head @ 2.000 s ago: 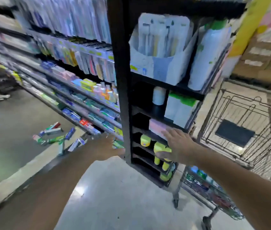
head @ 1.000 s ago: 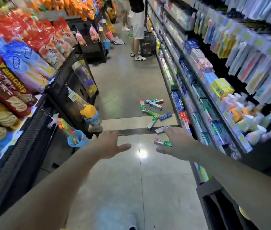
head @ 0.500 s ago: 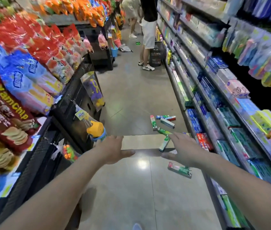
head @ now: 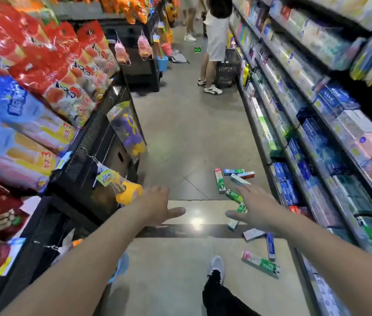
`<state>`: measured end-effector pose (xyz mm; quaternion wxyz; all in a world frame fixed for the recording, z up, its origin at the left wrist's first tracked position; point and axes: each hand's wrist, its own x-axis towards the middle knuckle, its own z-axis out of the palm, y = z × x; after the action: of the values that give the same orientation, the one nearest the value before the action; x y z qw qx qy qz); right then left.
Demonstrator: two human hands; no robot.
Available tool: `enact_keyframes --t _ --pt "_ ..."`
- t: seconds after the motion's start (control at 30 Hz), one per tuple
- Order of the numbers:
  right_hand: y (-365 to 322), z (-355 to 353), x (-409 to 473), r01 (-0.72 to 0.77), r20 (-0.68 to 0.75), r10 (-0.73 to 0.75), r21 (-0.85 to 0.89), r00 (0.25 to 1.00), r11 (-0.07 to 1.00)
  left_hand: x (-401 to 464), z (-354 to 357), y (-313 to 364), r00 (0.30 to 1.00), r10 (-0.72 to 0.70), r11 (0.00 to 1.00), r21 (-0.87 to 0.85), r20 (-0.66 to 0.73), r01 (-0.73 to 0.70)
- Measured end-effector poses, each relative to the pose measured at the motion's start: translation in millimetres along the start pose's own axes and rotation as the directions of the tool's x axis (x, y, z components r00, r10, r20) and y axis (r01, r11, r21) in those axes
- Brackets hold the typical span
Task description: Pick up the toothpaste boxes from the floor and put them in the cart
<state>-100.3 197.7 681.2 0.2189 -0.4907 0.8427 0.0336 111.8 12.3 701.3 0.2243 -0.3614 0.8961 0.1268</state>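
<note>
the long shelf run (head: 317, 137) on your right crowds the aisle, and the snack rack (head: 43, 110) on your left does the same, so bending down between them could bump stock loose and add to the mess. the cart is not in view, so carrying an armful back to it risks dropping boxes on the way. another shopper (head: 217, 37) stands further down beside a basket (head: 226, 71); they are well apart from you, but could walk into the spill. your left hand (head: 157, 208) and right hand (head: 255, 210) both hang empty above the floor, fingers straight and loosely spread. the toothpaste boxes (head: 260, 263) lie scattered on the floor near the shelf foot, the nearest just beside your shoe (head: 217, 267), so a careless step could crush one.
</note>
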Motion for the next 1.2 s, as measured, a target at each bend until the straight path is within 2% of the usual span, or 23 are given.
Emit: enact_keyframes --t 0.27,0.5,0.87,1.0,1.2 --pt "57.7 -81.4 148.6 -0.02 0.047 0.019 0.007 0.999 1.0 142.9 -99.2 11.5 0.999 -0.049 0.998 0.031 0.005 0.048" --pt "95.4 -125.8 236.2 -0.038 0.039 0.035 0.071 0.999 0.997 249.3 -165.9 28.6 1.0 -0.012 0.997 0.076 0.006 0.011" --pt "122.0 -154.8 377.3 -0.248 0.045 0.245 0.127 0.969 0.96 450.1 -242.2 16.4 0.975 0.205 0.965 0.146 0.089 -0.217" --pt "124.3 -172.8 416.0 -0.363 0.046 0.362 0.235 0.931 0.902 519.0 -282.8 21.4 0.925 0.34 0.909 0.193 0.169 -0.369" --pt "136.2 -183.9 451.6 -0.517 0.051 0.525 0.28 0.849 0.809 608.9 -315.1 58.0 0.845 0.481 0.825 0.206 0.232 -0.526"
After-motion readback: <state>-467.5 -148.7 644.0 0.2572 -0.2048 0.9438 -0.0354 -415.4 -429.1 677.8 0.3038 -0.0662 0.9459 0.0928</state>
